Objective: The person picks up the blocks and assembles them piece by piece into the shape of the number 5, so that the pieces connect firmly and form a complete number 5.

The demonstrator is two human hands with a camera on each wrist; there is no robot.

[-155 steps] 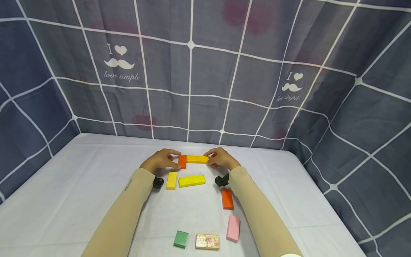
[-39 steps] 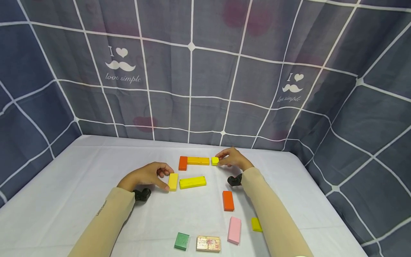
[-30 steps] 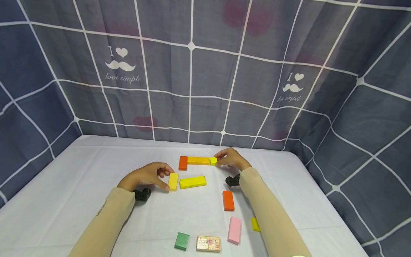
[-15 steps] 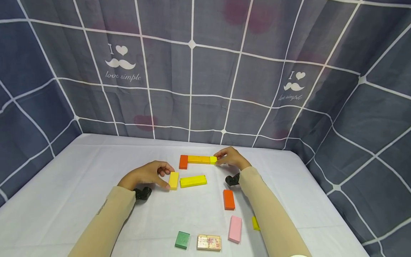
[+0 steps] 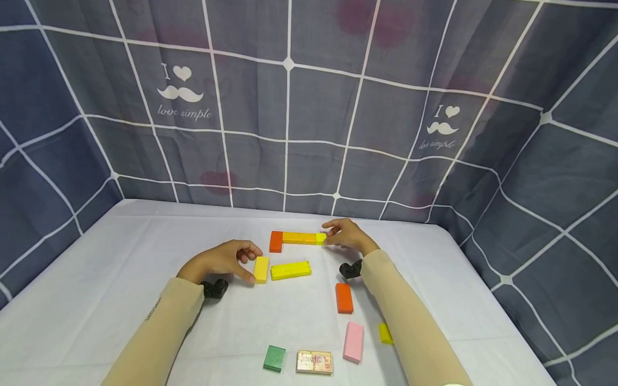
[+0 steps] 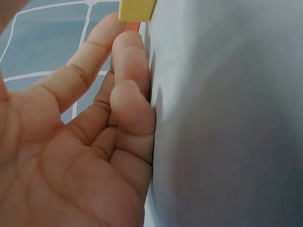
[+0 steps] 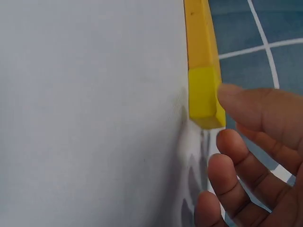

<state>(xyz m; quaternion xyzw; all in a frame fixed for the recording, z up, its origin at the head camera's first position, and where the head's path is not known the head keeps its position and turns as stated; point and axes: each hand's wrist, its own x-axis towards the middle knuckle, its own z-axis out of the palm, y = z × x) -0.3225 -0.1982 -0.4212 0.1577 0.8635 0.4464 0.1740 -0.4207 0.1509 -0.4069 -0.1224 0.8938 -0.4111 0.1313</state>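
In the head view my left hand (image 5: 219,261) reaches round a pale yellow block (image 5: 261,269), thumb at its near corner and index finger by its far end; the left wrist view shows only that block's end at the top. An orange block (image 5: 276,242), an amber bar (image 5: 299,238) and a small bright yellow block (image 5: 321,239) lie end to end in a row behind. By the row's right end is my right hand (image 5: 348,236), fingers spread apart; in the right wrist view its thumb (image 7: 246,106) overlaps the side of the small yellow block.
A bright yellow bar (image 5: 291,271) lies between the hands. Nearer are an orange-red block (image 5: 344,298), a pink block (image 5: 353,342), a patterned box (image 5: 314,362) and a green block (image 5: 274,358). A yellow block (image 5: 385,333) is partly hidden by my right sleeve.
My right hand has slid the small yellow block left against the amber bar, and its index finger has since lifted away. The left hand has gone from the orange block to the pale yellow one.
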